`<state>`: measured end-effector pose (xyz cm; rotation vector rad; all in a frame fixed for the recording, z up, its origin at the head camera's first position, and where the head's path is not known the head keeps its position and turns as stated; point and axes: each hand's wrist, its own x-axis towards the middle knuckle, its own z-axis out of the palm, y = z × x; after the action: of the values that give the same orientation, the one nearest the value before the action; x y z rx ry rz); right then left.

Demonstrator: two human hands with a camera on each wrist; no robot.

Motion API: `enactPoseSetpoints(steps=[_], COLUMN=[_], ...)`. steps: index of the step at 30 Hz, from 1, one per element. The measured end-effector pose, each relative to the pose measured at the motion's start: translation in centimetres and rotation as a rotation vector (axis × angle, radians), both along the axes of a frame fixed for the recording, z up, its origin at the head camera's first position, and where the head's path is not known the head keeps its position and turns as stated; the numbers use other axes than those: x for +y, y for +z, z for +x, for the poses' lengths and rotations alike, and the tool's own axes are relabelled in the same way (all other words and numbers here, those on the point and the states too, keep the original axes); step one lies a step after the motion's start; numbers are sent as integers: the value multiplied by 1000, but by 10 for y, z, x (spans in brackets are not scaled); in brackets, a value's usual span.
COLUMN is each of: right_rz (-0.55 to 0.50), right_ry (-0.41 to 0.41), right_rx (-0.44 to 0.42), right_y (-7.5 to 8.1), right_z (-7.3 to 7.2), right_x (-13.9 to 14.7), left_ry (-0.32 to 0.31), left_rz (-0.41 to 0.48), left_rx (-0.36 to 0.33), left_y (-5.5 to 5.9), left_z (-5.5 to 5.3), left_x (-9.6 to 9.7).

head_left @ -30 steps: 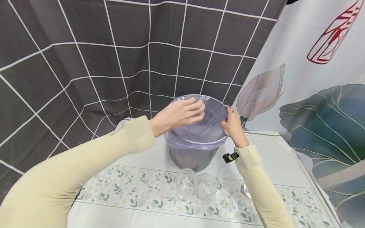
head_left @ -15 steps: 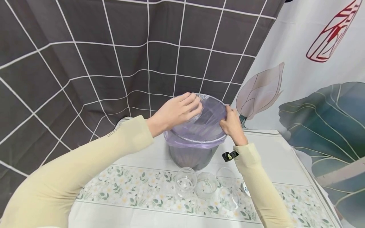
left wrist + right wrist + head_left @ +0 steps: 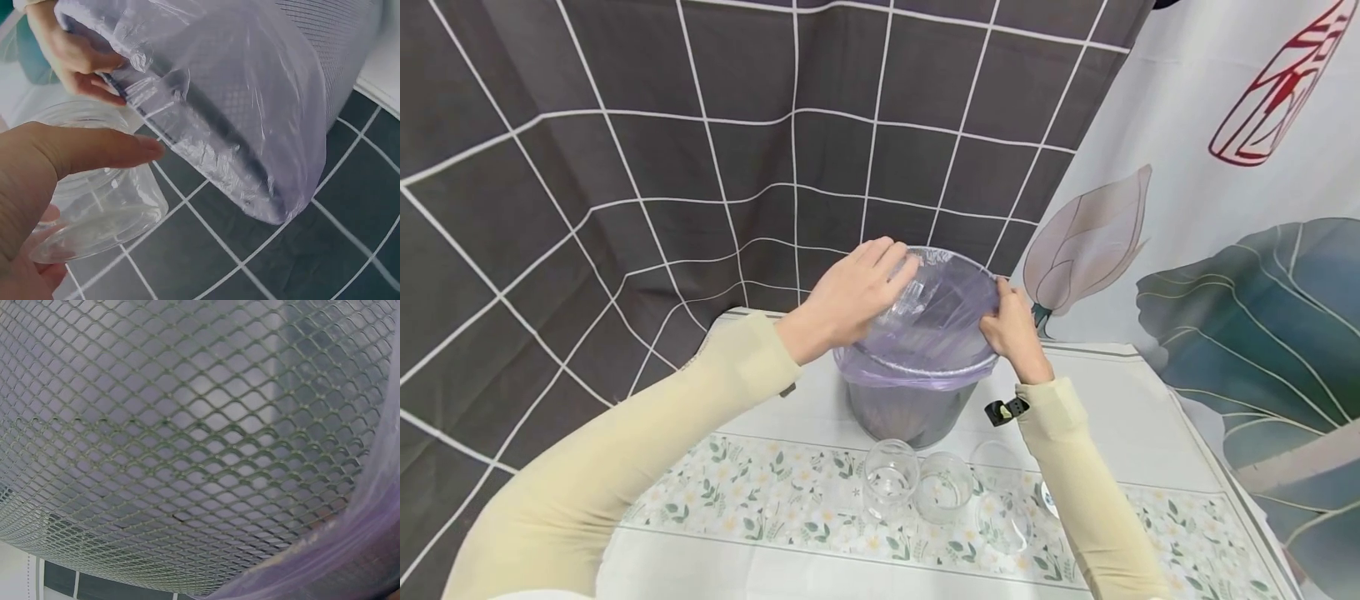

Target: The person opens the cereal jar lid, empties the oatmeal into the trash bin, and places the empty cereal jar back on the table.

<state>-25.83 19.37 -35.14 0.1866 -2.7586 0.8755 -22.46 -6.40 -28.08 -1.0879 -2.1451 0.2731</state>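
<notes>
My left hand (image 3: 850,292) is over the left side of the bin's mouth and holds a clear jar (image 3: 134,197) between thumb and fingers. In the left wrist view that jar is close beside the bin's rim, its round mouth and base both showing. The mesh bin (image 3: 910,412) stands upright, lined with a thin purple bag (image 3: 917,380) folded over its rim. On the right side my right hand (image 3: 1013,329) grips the lined rim, thumb toward the inside. Only mesh wall and the bag's edge fill most of the right wrist view.
Two clear containers (image 3: 891,473) (image 3: 943,487) stand in front of the bin, with clear round pieces (image 3: 1002,521) to their right. A small white round item (image 3: 1048,498) is half hidden by my right sleeve. Behind the table hangs a dark checked curtain (image 3: 737,158).
My left hand has shifted left across the bin's mouth, its wrist turning, and uncovers more of the purple lining. My right hand stays on the rim.
</notes>
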Motion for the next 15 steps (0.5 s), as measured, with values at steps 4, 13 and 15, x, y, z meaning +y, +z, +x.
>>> enactPoseSetpoints(steps=[4, 13, 15], right_rz=[3, 8, 7], right_ry=[-6, -11, -17], right_rx=[3, -10, -14], right_y=[1, 0, 1], right_z=[-1, 1, 1], right_x=[1, 0, 0], left_ry=[37, 102, 97], left_rz=[92, 311, 361], left_rx=[-57, -265, -297], left_y=[-4, -20, -23], left_z=[-1, 6, 6], left_x=[-3, -12, -12])
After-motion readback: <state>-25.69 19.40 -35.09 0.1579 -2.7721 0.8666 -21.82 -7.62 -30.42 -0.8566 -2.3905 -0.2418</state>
